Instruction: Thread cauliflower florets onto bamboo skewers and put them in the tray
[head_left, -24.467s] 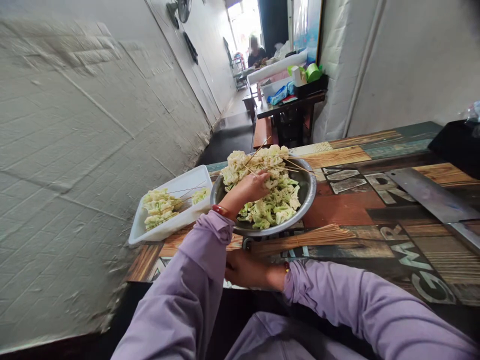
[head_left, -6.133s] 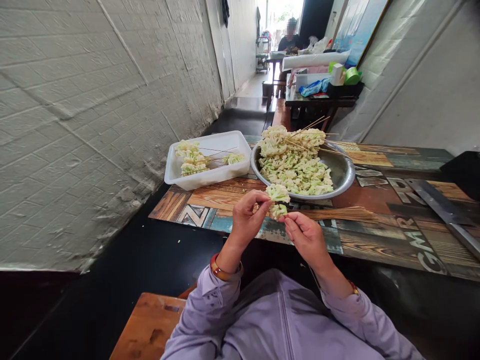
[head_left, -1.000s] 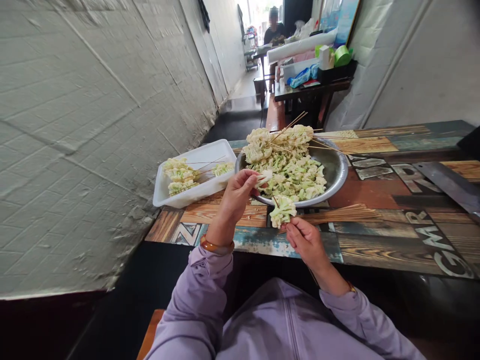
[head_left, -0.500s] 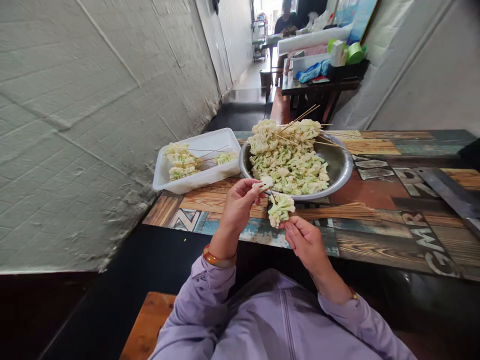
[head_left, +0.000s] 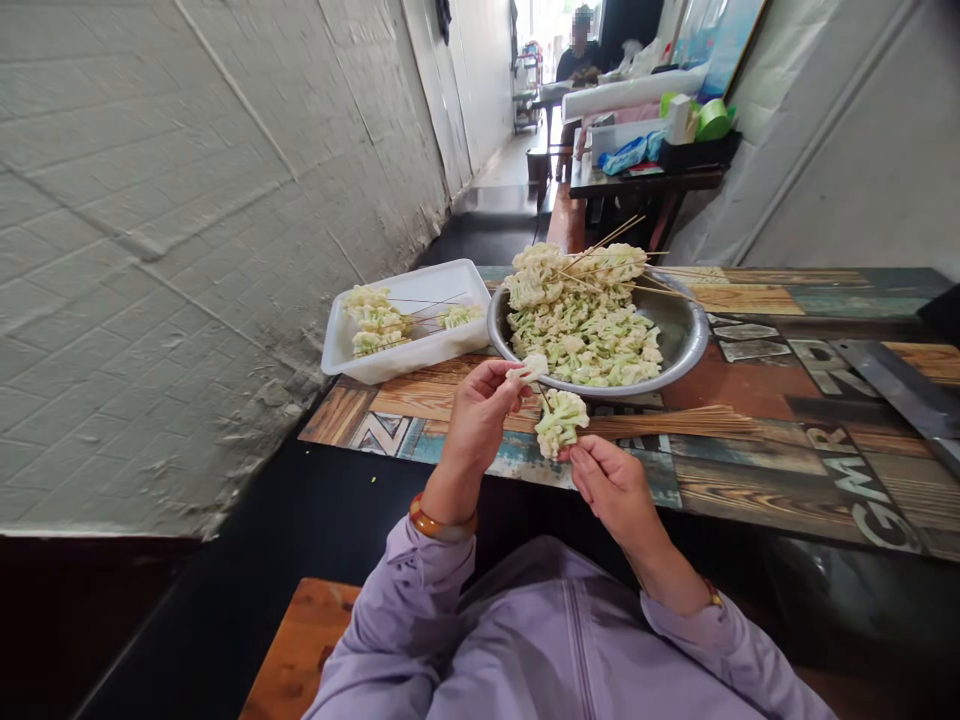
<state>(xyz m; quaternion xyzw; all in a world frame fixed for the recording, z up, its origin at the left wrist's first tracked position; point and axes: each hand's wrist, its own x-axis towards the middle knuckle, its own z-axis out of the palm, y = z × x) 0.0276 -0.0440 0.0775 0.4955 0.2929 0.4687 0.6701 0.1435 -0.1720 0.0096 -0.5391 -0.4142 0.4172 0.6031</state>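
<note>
My left hand (head_left: 478,418) pinches a pale cauliflower floret (head_left: 531,369) between thumb and fingers, just in front of the basin. Lower and to the right, my right hand (head_left: 613,487) is closed at the edge of a skewered cauliflower floret (head_left: 561,424). A short length of thin brown skewer (head_left: 545,400) shows between the two florets; whether it enters the left one I cannot tell. Behind my hands stands a metal basin (head_left: 699,345) heaped with cauliflower pieces (head_left: 592,340), with several skewered ones on top. Loose bamboo skewers (head_left: 682,422) lie on the table right of my hands.
A white plastic tray (head_left: 442,352) holding skewered cauliflower sits left of the basin. On the right of the patterned wooden table (head_left: 750,480) lies a broad cleaver-like blade (head_left: 892,385). A wall (head_left: 187,250) runs along the left. Farther back, a person sits beyond a cluttered side table (head_left: 645,182).
The whole view has shifted slightly, with the tray and basin appearing a little farther right. Both hands keep their holds, and the two florets stay close together.
</note>
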